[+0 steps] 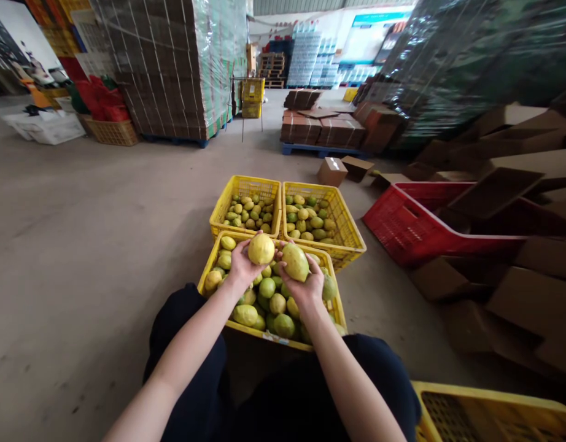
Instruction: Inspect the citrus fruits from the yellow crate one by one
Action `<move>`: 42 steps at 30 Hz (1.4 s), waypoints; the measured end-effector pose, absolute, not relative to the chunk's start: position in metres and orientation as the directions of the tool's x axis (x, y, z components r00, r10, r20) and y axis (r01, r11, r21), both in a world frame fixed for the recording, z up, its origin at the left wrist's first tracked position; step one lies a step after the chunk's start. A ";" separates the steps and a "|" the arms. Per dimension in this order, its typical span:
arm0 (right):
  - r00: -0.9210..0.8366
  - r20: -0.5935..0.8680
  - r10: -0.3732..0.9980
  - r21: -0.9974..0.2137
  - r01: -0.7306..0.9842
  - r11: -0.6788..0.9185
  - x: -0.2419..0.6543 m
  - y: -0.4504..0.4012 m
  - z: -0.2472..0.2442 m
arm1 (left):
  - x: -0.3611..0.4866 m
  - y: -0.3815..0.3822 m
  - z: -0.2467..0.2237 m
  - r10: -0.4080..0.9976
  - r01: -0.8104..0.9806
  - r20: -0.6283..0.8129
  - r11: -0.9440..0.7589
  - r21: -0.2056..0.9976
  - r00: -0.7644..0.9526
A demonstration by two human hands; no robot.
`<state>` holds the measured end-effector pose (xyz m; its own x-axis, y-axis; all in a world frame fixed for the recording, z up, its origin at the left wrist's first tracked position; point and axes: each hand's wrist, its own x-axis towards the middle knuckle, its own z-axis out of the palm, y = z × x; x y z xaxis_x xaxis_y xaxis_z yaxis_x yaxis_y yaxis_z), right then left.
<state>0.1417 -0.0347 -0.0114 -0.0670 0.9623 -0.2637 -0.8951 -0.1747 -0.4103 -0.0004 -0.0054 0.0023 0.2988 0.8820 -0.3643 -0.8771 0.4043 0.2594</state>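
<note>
Reaches across the near yellow crate, toward its far edge. Cradles the longer green fruit in the curled fingers of the right hand, slanted lengthwise from far left to near right. Just left of it, cups the rounder yellow fruit in the left hand.

No lettering, brand or number can be read: the blue sign on the far wall, toward one o'clock, is too small and blurred, and the pale label on the near yellow crate, at its six o'clock side, is likewise illegible
</note>
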 end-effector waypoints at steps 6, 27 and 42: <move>-0.006 -0.238 0.971 -0.395 -0.913 -0.102 0.144 -0.036 -0.008 | -0.001 -0.004 0.004 0.907 -0.919 -0.321 0.345 0.193 0.274; 0.069 -0.300 0.951 -0.603 -0.787 -0.133 0.136 -0.037 -0.016 | -0.002 -0.013 0.006 0.888 -0.937 -0.399 0.312 0.157 0.229; -0.097 -0.359 0.928 -0.824 -0.434 -0.364 0.106 -0.049 -0.091 | -0.073 0.012 0.014 0.923 -0.995 -0.384 0.043 0.086 0.006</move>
<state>0.1063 -0.0490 -0.0913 -0.0972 0.9283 -0.3588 -0.4338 -0.3640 -0.8242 -0.0732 0.0122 0.0140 0.0065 0.9232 -0.3842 -0.9954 0.0427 0.0858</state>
